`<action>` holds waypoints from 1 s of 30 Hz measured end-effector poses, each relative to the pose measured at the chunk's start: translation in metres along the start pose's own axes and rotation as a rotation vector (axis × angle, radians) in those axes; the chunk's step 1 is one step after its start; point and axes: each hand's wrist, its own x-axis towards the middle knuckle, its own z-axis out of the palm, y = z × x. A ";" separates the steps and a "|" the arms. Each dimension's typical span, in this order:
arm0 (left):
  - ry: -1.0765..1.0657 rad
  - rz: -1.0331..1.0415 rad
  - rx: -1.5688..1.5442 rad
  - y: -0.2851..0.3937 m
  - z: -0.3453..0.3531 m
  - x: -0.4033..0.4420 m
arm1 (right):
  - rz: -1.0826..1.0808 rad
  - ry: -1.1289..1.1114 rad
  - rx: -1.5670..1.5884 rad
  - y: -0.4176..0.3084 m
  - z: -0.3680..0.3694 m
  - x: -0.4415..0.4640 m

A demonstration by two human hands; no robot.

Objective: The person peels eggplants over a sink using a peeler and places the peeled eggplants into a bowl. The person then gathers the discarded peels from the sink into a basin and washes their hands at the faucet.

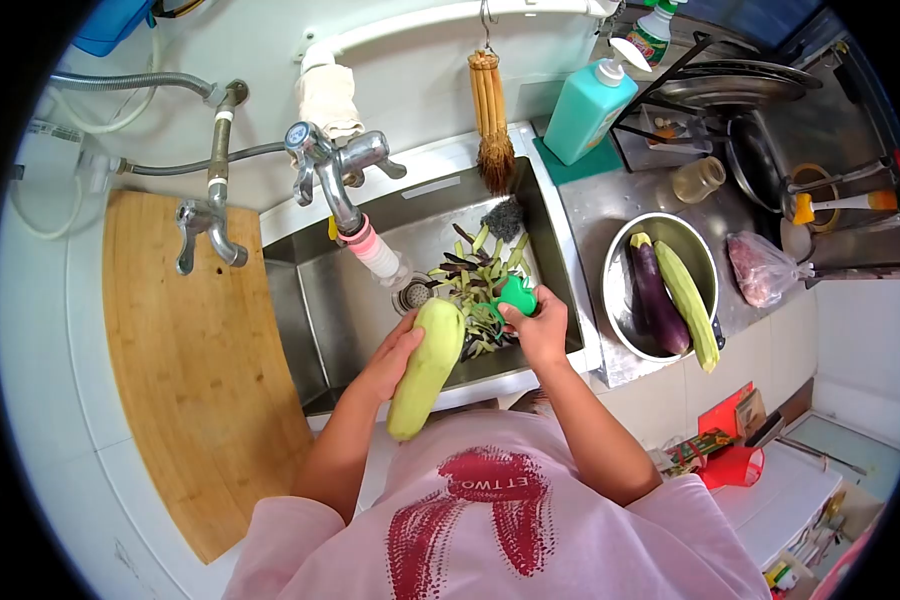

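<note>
My left hand (394, 358) is wrapped round a long pale green squash (426, 372), which slants over the front edge of the sink (310, 300). To the right of the squash, my right hand (538, 325) is closed on a green peeler (516, 294); its blade cannot be made out. The peeler is just above a heap of dark and pale green peelings (475, 268) on the sink floor. Beside the heap is the round drain (411, 295).
A faucet (328, 180) with a pink-banded spout hangs over the sink. On the right, a steel bowl (620, 320) holds a purple eggplant (658, 300) and a pale green long vegetable (686, 300). A wooden board (190, 370) lies left; a teal pump bottle (588, 112) stands behind.
</note>
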 end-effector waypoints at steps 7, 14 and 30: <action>-0.252 -0.327 -0.240 0.001 -0.004 0.005 | -0.117 -0.049 0.191 -0.017 0.000 -0.007; -0.116 -0.077 0.128 -0.011 0.001 0.005 | -0.027 -0.239 0.362 -0.020 0.006 -0.012; -0.322 -0.375 -0.041 -0.007 -0.011 0.001 | 0.177 -0.232 0.407 -0.011 0.010 -0.003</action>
